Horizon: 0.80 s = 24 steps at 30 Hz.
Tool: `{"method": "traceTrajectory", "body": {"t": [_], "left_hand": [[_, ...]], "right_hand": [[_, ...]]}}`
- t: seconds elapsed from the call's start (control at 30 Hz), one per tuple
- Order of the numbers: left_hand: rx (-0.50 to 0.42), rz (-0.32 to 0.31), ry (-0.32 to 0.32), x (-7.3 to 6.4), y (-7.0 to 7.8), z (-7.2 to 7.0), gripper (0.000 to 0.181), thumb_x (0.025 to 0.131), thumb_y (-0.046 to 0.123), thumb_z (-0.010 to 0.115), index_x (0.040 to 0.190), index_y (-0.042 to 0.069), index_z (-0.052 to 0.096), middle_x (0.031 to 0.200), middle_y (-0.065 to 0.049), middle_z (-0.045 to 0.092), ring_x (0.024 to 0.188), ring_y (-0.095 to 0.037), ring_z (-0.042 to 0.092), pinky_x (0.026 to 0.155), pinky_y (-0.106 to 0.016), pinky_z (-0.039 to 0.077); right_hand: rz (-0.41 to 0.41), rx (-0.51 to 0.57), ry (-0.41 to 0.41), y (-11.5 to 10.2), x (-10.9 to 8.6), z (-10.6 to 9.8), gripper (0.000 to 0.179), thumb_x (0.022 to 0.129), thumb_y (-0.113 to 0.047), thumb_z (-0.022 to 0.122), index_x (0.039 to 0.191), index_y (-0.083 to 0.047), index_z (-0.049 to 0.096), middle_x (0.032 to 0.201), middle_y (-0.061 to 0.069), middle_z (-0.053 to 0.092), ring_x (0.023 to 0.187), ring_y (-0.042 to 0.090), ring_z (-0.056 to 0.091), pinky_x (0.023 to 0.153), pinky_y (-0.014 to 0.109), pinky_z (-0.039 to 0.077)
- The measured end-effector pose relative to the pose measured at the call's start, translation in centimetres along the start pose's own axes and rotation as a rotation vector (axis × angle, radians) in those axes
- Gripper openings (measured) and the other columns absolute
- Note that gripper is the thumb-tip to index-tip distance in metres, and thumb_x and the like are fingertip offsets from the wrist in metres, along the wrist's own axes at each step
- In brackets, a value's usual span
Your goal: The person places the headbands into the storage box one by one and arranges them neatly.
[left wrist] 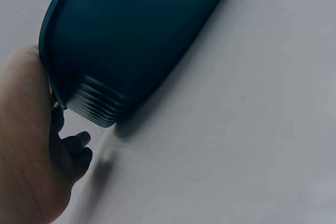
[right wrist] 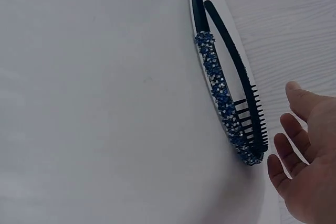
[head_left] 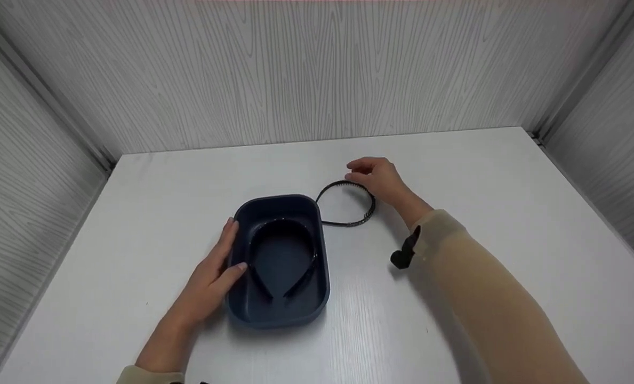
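Observation:
A deep dark-blue plastic box (head_left: 323, 266) stands on the white table, its outer wall (left wrist: 136, 30) filling the top of the left wrist view. My left hand (head_left: 210, 282) grips its left side, thumb over the rim and fingers along the outside. Inside the box lies a dark headband (head_left: 299, 282), ends toward me. Just right of the box, a second headband (head_left: 372, 207) rests on the table, black and toothed, with blue and silver beads (right wrist: 220, 87). My right hand (head_left: 378, 178) hovers by its far curve, fingers loosely bent and holding nothing.
The white tabletop (head_left: 487, 224) spreads around the box. A pale wood-grain panel (head_left: 317, 74) rises behind it, with similar panels at left and right. A small black device (head_left: 402, 258) sits at the right sleeve cuff.

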State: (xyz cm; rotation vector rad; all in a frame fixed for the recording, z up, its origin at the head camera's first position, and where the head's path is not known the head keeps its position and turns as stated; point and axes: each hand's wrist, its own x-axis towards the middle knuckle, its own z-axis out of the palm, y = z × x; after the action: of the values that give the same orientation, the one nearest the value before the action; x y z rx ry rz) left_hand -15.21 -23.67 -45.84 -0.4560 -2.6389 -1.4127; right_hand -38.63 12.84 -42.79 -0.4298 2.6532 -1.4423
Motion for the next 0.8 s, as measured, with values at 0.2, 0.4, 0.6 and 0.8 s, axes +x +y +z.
{"method": "traceTrajectory", "body": {"t": [0.2,0.4,0.6,0.8], "left_hand": [[-0.012,-0.003,-0.004,0.2,0.1,0.2,0.074,0.11,0.025,0.057,0.172,0.022,0.016,0.178,-0.002,0.01,0.163,-0.018,0.008,0.123,-0.017,0.007],[-0.002,-0.01,0.006,0.3,0.1,0.2,0.075,0.11,0.025,0.058,0.172,0.021,0.017,0.178,0.0,0.01,0.163,-0.017,0.01,0.124,-0.017,0.008],[0.007,-0.007,0.01,0.3,0.2,0.2,0.074,0.11,0.024,0.058,0.172,0.022,0.017,0.177,0.003,0.011,0.162,-0.016,0.01,0.124,-0.018,0.008],[0.009,-0.004,0.003,0.4,0.3,0.1,0.074,0.11,0.023,0.057,0.172,0.02,0.016,0.178,-0.001,0.01,0.163,-0.018,0.009,0.124,-0.017,0.008]], "right_hand": [[0.052,0.007,-0.029,0.9,0.0,0.1,0.037,0.101,-0.028,0.076,0.134,-0.01,0.074,0.13,0.005,0.07,0.112,0.018,0.06,0.091,0.031,0.05],[0.09,-0.001,-0.088,1.3,0.0,-0.1,0.039,0.101,-0.031,0.075,0.136,-0.014,0.073,0.134,0.002,0.068,0.113,0.018,0.059,0.091,0.032,0.051],[0.072,-0.015,-0.109,1.3,-0.2,-0.1,0.036,0.1,-0.026,0.077,0.134,-0.013,0.074,0.133,0.003,0.069,0.118,0.018,0.06,0.096,0.033,0.051],[0.038,-0.027,-0.096,1.5,0.0,-0.1,0.031,0.101,-0.023,0.076,0.13,-0.013,0.077,0.133,0.004,0.068,0.124,0.019,0.059,0.103,0.035,0.049]]}}
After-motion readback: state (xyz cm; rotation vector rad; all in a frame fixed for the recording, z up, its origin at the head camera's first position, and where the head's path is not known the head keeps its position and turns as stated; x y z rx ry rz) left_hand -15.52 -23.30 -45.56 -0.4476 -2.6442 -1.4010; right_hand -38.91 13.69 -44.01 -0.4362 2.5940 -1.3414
